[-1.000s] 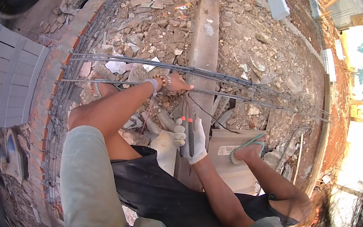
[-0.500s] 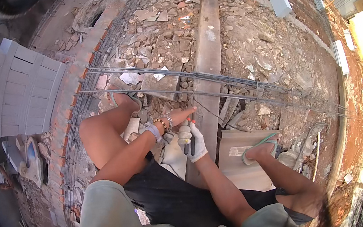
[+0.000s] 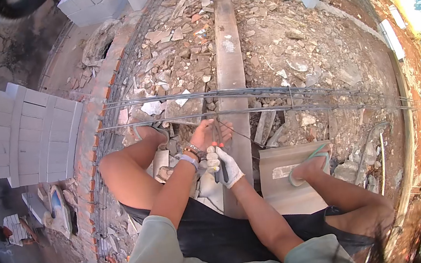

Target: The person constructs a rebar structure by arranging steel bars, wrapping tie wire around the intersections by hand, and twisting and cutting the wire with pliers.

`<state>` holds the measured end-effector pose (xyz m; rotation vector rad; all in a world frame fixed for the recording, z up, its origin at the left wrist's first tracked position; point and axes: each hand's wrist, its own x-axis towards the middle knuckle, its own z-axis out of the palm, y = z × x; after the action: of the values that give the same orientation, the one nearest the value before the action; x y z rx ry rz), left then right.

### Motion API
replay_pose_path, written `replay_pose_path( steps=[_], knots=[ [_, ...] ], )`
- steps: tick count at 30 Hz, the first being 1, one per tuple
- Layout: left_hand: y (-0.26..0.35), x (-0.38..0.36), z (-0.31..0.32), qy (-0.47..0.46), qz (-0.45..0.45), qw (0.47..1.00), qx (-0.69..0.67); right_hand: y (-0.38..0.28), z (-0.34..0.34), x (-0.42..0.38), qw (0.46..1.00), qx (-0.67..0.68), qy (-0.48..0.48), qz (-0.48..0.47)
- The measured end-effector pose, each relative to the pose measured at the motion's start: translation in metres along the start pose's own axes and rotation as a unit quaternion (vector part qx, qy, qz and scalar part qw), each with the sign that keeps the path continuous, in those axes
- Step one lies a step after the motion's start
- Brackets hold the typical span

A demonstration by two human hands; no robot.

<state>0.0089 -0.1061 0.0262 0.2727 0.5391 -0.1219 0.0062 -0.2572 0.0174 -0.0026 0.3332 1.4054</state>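
My right hand, in a pale work glove, is closed around the handles of a pair of pliers with orange marks. The jaws point up at the lower steel bar. My left hand, bare with bracelets at the wrist, is curled beside the jaws just under that bar. A thin dark wire runs from its fingers down to the right; the fingertips are partly hidden behind the pliers. Several long steel reinforcing bars cross from left to right above both hands.
A concrete beam runs away from me through broken rubble. My sandalled foot rests on a flat board. Grey blocks are stacked at left by a brick-edged wall. Another person is at far left.
The view has shifted, so the bars sit lower and flatter. My left hand has gone from outstretched fingers to curled beside the plier jaws. My right hand keeps its hold on the pliers.
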Motion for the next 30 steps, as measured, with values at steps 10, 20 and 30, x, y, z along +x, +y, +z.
replay_pose_path(
  steps=[10,20,30],
  knots=[
    [-0.013,0.046,-0.035,-0.036,-0.029,0.999,-0.026,-0.02,0.034,-0.019,0.893,-0.379,0.244,0.005],
    [-0.017,0.029,0.0,-0.028,-0.021,0.989,-0.145,-0.017,0.026,-0.029,0.721,-0.618,0.292,-0.115],
    [-0.017,0.036,-0.003,-0.018,-0.006,0.997,-0.075,-0.078,0.075,-0.077,0.639,-0.757,0.132,0.045]
  ],
)
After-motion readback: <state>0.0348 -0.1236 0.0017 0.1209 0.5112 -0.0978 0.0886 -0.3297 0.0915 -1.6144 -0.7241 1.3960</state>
